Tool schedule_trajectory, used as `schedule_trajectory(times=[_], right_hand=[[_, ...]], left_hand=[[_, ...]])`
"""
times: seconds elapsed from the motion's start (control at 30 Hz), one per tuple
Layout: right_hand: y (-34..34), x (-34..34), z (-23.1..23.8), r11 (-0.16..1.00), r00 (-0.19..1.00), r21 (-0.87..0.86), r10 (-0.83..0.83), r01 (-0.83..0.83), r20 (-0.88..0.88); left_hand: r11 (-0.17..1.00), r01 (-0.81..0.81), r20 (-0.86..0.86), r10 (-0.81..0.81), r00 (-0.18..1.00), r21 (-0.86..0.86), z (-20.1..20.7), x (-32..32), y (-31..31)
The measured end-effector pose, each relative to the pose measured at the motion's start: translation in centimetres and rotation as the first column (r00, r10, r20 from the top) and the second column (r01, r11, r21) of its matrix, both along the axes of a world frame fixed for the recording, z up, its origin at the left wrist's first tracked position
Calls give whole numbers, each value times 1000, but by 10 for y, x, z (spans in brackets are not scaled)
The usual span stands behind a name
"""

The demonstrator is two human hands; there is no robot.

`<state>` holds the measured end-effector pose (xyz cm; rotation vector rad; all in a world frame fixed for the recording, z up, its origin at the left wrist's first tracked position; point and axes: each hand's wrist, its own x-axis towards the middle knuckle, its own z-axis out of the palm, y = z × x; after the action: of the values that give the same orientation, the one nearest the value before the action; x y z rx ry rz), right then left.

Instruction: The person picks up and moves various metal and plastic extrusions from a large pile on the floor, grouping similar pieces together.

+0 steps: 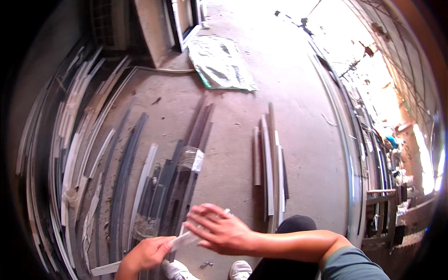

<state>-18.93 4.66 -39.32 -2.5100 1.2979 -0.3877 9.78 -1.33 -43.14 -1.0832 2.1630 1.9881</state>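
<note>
Head view: a thin, pale, translucent-looking strip (183, 240) is located at the lower centre, between the left hand (148, 253) and the right hand (221, 232); motion blur obscures its exact outline. Long, straight, narrow profiles in dark tones form a bundle (198, 128), wrapped at mid-length by a band of glossy, creased clear film (191, 158). A second group of slim bars (268, 163), pale and dark, lies to its right on the matte concrete floor (233, 140). A crinkled, silvery-white sheet (219, 60) lies flat beyond. The left hand is low, thumb uppermost and directed toward the right hand. The right forearm enters from the lower right, nearly horizontal, with the back of the hand upward and the fingers directed left. The left hand pinches the strip between thumb and fingers. The right hand's fingers are extended, slightly spread, over the strip; its thumb is hidden, so its grip cannot be determined.
</note>
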Motion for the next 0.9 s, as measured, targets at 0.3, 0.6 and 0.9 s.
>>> schedule_trajectory(times=[0.3,0.6,0.9], right_hand=[[-10,-87,-11,960,962,179,-179,217,-207],[103,-317,-83,361,364,61,-930,931,-46],[184,-382,-233,80,195,523,-966,849,-168]], left_hand=[[532,-352,-246,261,933,-770,33,-32,0],[249,-518,-186,739,648,-819,-113,107,-11],[203,-352,51,916,397,-914,-183,222,-18]])
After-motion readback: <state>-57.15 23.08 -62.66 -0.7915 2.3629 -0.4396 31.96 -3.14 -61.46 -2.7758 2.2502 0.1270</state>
